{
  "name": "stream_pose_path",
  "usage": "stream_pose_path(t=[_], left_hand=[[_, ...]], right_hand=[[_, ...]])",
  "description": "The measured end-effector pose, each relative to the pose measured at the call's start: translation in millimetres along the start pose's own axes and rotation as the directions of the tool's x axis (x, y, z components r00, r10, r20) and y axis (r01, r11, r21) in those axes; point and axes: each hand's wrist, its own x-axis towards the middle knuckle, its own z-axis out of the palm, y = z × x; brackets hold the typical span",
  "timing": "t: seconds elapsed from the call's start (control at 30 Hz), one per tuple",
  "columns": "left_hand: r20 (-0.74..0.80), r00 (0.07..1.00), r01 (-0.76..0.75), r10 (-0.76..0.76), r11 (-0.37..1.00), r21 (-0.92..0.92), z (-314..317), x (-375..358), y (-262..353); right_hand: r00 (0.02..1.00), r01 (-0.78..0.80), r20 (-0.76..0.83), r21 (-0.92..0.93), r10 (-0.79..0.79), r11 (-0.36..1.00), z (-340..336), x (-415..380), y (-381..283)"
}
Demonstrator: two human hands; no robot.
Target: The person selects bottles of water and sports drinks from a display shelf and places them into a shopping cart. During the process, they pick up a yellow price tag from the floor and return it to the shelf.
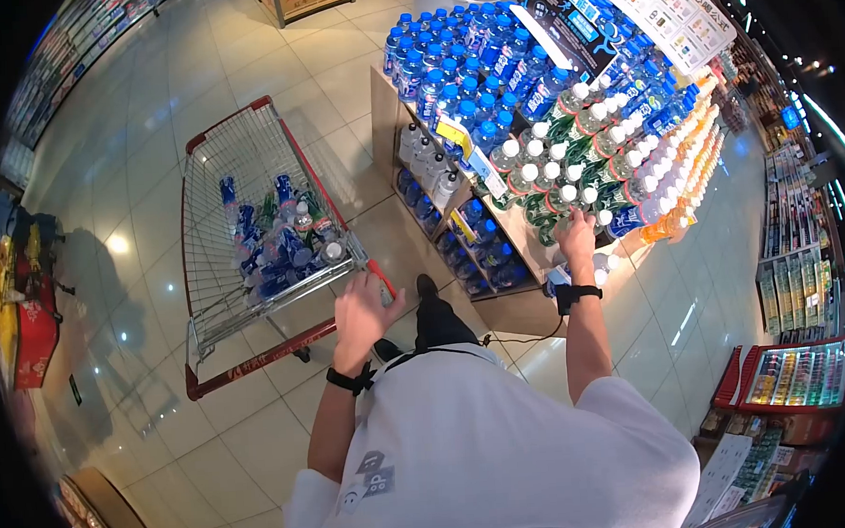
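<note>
My left hand [366, 310] is over the right end of the shopping cart's red handle [265, 358], thumb stretched out and fingers loosely apart. The shopping cart [188, 228] holds a pile of bottles [283, 247], some with blue labels and some clear with white caps. My right hand [576, 235] is at the front of the display, its fingers closed at the top of a white-capped bottle. The fingers hide most of that bottle. Rows of clear bottles with white caps and green labels [570, 165] stand around it.
Blue-capped water bottles [474, 65] crowd the display's left side, and orange drink bottles [686, 188] its right. More bottles fill the shelves below [469, 238]. A yellow price tag [452, 133] and signs [677, 12] stick up. Tiled floor [227, 446] surrounds the cart.
</note>
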Motion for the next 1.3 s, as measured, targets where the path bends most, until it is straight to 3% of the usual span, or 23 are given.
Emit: stream_pose_path(t=[0.07,0.33,0.53,0.63,0.73,0.8,0.93,0.97,1.03,1.17,1.3], left_hand=[[-0.003,1.000,0.006,-0.006,1.000,-0.016,-0.5,0.4,-0.3],[0.068,0.997,0.022,-0.024,0.999,0.029,-0.3,-0.9,-2.2],[0.003,1.000,0.023,-0.023,0.999,0.049,7.8,-3.9,-6.1],[0.037,0.999,0.033,-0.035,0.998,0.051,6.8,-3.9,-6.3],[0.046,0.998,0.028,-0.030,0.998,0.056,16.1,-6.1,-12.4],[0.044,0.999,0.029,-0.031,0.998,0.058,14.7,-5.6,-12.1],[0.056,0.997,0.043,-0.046,0.997,0.059,12.3,-5.3,-9.2],[0.054,0.997,0.049,-0.052,0.997,0.064,11.8,-5.4,-8.3],[0.077,0.995,0.062,-0.068,0.995,0.075,12.2,-5.4,-7.6],[0.050,0.997,0.052,-0.056,0.996,0.076,14.9,-7.6,-9.5],[0.099,0.992,0.075,-0.081,0.995,0.068,9.5,-6.0,-6.8]], right_hand=[[1.000,0.020,0.019,0.050,-0.021,0.999,-9.1,-14.3,-8.0],[0.967,0.224,-0.151,0.112,-0.206,0.968,-1.5,-47.1,-6.6],[0.976,0.215,-0.058,0.069,-0.211,0.974,-15.9,-50.7,-31.2],[0.972,0.221,0.033,0.198,-0.232,0.955,-25.7,-54.6,-63.0],[0.923,0.320,0.116,0.301,-0.367,0.898,-52.0,-71.2,-122.9],[0.879,0.402,0.089,0.385,-0.468,0.830,-61.6,-80.3,-164.0],[0.692,0.673,-0.137,0.476,-0.709,0.566,-87.1,-103.8,-248.7],[0.688,0.675,-0.136,0.480,-0.712,0.560,-92.5,-110.0,-268.5],[0.660,0.659,-0.216,0.626,-0.720,0.416,-96.8,-121.9,-304.2],[0.566,0.738,-0.294,0.598,-0.770,0.314,-72.0,-141.1,-348.7],[0.550,0.688,-0.168,0.647,-0.818,0.330,-8.9,-161.4,-362.0]])
